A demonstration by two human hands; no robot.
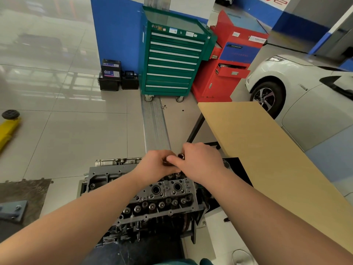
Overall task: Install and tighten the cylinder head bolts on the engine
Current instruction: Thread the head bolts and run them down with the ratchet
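While both hands meet over the far end of the grey metal cylinder head (pixel 164 197), the left hand (pixel 152 165) and right hand (pixel 198 161) curl their fingers round a small dark metal part (pixel 180 156) (too hidden to identify), beside the tan tabletop (pixel 267 150).

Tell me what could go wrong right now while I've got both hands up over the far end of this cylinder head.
The small dark metal part pinched between your left hand and right hand sits right above the cylinder head. If it slips, it may drop into one of the open bores and be hard to fish out. Your hands also hide the far end, so a misaligned start could go unnoticed.
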